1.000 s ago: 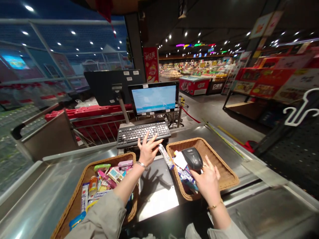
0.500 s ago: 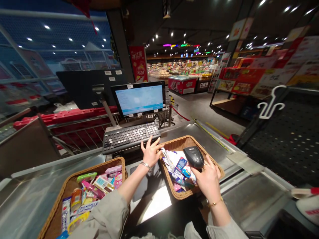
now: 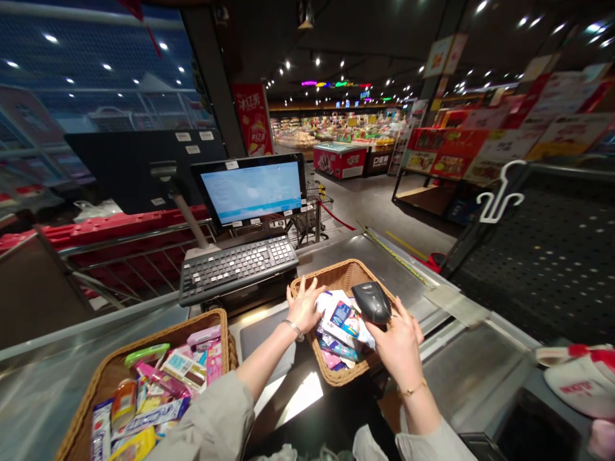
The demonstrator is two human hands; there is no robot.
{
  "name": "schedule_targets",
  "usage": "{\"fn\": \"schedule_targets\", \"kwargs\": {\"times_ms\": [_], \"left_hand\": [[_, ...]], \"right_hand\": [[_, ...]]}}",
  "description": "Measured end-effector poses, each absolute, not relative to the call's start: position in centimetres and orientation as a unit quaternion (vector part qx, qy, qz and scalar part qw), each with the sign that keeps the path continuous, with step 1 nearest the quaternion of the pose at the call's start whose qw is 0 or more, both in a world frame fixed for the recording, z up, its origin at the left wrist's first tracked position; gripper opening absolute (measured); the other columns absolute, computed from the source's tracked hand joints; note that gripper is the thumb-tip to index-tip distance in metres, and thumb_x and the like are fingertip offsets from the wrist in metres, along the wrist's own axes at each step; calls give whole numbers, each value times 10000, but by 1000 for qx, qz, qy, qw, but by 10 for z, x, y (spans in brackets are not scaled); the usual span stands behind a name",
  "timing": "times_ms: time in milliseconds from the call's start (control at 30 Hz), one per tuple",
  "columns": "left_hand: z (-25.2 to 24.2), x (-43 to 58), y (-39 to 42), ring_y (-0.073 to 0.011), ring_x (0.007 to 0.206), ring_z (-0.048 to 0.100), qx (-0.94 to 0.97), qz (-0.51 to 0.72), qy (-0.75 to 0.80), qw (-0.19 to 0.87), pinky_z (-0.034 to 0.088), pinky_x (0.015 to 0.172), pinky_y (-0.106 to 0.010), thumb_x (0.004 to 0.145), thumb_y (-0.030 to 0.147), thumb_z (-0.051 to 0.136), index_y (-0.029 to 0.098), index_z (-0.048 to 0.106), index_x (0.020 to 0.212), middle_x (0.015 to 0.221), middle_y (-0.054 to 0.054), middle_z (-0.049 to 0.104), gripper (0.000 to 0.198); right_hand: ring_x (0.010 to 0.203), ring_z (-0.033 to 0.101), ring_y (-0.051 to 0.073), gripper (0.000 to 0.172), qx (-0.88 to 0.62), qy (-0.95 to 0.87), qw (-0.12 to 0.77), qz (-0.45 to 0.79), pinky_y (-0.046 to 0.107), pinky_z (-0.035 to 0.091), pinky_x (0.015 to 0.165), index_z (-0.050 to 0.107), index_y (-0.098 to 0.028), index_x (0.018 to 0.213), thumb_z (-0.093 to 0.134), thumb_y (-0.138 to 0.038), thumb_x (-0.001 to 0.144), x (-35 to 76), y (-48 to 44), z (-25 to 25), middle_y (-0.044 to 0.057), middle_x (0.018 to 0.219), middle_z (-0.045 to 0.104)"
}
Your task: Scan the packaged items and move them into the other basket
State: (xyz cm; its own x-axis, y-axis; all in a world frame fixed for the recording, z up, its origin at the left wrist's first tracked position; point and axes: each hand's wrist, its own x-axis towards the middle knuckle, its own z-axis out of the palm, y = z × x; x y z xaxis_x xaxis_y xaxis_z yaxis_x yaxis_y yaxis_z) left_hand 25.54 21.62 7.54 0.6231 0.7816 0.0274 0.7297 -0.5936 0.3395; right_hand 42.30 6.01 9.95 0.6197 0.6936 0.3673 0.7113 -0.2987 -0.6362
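Your right grip [image 3: 396, 342] is clamped on a black handheld barcode scanner [image 3: 371, 303] above the packets [image 3: 342, 323] in the wicker basket [image 3: 343, 275] beside the keyboard [image 3: 237, 269] on the steel surface [image 3: 384, 256], while your left hand [image 3: 305, 306], fingers apart, rests against those packets.

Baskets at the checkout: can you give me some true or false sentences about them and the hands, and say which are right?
1. The right hand holds a black scanner. True.
2. The left hand is on the keyboard. False: it is at the right basket, by the packets.
3. The left basket holds only one packet. False: it is full of colourful packs.
4. The monitor has its screen lit. True.
5. The left wrist wears a bracelet. True.
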Motion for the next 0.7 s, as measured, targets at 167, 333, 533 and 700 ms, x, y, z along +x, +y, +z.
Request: {"fn": "schedule_targets", "kwargs": {"times_ms": [167,333,533,700], "left_hand": [[83,240,216,-300,1492,42,877,87,445,157,-6,1120,-697,786,317,629,316,453,1380,1588,-46,256,619],[96,211,205,-286,1492,56,860,101,474,160,10,1129,-681,825,370,618,339,467,1357,1585,-33,270,555],[99,156,180,-293,1490,75,825,122,526,164,9,1133,-677,829,400,617,321,416,1400,1585,-70,262,610],[91,106,161,-307,1488,73,788,139,581,149,32,1138,-669,831,406,613,298,406,1411,1587,-87,248,625]], "right_hand": [[1334,405,307,375,-804,-440,400,-7,532,211,1086,728,-200,859,556,-513,746,417,67,99,138,1154,685],[1323,419,305,406,-793,-459,400,-5,536,209,1082,713,-178,820,528,-535,770,398,78,102,183,1190,657],[1319,428,305,427,-759,-513,399,30,534,197,1094,717,-190,858,523,-559,767,364,96,111,154,1150,685],[1336,414,304,459,-727,-564,388,49,521,199,1097,727,-185,884,502,-571,777,332,109,118,161,1150,686]]}}
